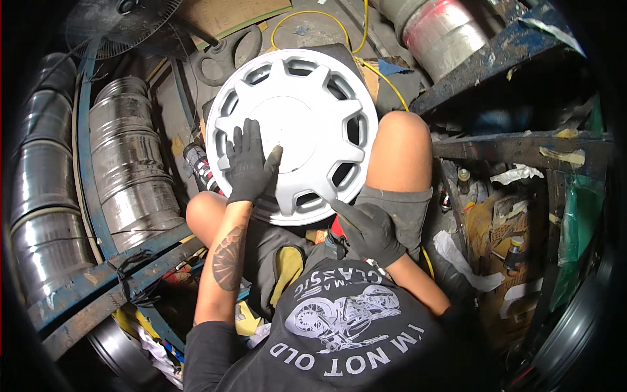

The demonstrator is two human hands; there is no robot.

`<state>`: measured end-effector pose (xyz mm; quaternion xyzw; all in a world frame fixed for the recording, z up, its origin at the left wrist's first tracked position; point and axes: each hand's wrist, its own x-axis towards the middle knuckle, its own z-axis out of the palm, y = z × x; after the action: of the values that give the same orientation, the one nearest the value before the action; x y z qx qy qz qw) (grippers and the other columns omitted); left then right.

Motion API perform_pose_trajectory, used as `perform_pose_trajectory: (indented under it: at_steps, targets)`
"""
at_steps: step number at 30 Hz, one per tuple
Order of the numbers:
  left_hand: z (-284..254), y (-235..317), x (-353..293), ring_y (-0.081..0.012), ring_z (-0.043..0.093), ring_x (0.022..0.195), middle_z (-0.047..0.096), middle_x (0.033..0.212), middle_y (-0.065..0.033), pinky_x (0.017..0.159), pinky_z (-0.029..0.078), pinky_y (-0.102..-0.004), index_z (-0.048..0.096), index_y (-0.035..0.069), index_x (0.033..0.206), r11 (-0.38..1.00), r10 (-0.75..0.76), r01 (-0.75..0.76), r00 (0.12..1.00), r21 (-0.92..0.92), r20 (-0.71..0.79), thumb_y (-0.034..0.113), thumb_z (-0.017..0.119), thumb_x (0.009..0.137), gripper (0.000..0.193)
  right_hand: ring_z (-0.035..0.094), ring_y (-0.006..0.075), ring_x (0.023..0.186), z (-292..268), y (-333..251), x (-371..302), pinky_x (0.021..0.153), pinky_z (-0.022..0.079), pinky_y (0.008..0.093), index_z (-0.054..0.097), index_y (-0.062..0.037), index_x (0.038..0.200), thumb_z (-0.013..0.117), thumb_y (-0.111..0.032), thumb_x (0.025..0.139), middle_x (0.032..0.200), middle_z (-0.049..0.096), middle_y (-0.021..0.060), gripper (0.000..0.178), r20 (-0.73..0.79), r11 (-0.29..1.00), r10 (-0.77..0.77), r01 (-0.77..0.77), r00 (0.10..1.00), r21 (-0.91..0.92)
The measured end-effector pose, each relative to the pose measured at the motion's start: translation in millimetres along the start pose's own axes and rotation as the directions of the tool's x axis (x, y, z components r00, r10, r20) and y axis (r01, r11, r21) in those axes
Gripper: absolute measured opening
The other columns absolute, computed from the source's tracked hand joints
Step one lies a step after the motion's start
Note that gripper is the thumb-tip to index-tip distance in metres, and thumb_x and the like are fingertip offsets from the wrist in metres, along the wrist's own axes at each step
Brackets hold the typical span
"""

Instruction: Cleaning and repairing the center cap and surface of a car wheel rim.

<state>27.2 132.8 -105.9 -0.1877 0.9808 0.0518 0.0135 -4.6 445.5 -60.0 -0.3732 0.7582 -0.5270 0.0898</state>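
A white wheel rim [294,121] with slots around its edge lies face up in front of me, between my bare knees. My left hand [250,163], in a dark grey glove, rests flat on its face with fingers stretched up and the thumb apart. My right hand [371,230], gloved alike, is at the near right edge of the rim. Its index finger points out and touches or nearly touches that edge; the other fingers are mostly hidden under the hand, and I see nothing held. A small red object [337,227] shows just beside it.
Stacked metal rims [134,157] stand behind a blue metal frame [88,144] on the left. A fan [121,23] is at the upper left. A yellow hose [385,77] curves behind the wheel. Cluttered shelving [516,147] fills the right side, with a red-marked rim [444,36] beyond.
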Motion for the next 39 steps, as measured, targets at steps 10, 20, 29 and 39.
perform_pose_trajectory:
  at_steps: [10,20,29,39]
  targets:
    - [15.7,86.7,37.1,-0.0517,0.023,0.150,0.026,0.166,-0.0224,0.119,0.012,-0.0692,0.029,0.000,0.158,0.997,0.063,-0.058,0.994,0.054,-0.094,0.046,0.044,0.100,0.076,0.067,0.0308,0.073,13.7,10.6,4.1,0.065,0.051,0.0414,0.070,-0.0097,0.125,0.069,-0.009,0.088,0.085,0.070,0.0122,0.037,0.057,1.000,0.009,-0.008,0.998,-0.015]
    - [-20.4,57.5,-47.3,-0.0480,0.024,0.150,0.030,0.165,-0.0193,0.120,0.013,-0.0657,0.032,0.005,0.158,0.917,0.393,-0.398,0.900,-0.015,0.187,0.031,0.056,0.096,0.072,0.068,0.0327,0.076,12.2,11.1,6.6,0.068,0.052,0.0428,0.067,-0.0095,0.122,0.069,-0.010,0.087,0.086,0.070,0.0129,0.035,-0.011,0.999,0.046,-0.046,0.999,0.018]
    - [-4.3,63.6,-51.9,-0.0473,0.031,0.146,0.037,0.161,-0.0169,0.118,0.018,-0.0671,0.038,0.006,0.155,0.942,0.335,-0.336,0.938,-0.012,0.084,0.044,0.060,0.096,0.073,0.067,0.0390,0.086,10.7,2.5,15.5,0.075,0.053,0.0488,0.063,-0.0103,0.108,0.075,-0.017,0.083,0.102,0.067,0.0148,0.029,0.133,0.964,0.261,-0.265,0.956,0.016]
    - [13.9,38.1,38.4,-0.0427,0.025,0.152,0.031,0.165,-0.0170,0.122,0.014,-0.0613,0.034,0.014,0.159,0.995,-0.102,0.102,0.984,-0.012,-0.145,0.040,0.044,0.101,0.064,0.062,0.0342,0.115,14.5,23.8,82.4,0.098,0.047,0.0457,0.065,-0.0083,0.125,0.061,-0.017,0.095,0.118,0.068,0.0146,0.031,0.107,0.938,-0.045,0.078,0.993,-0.337]
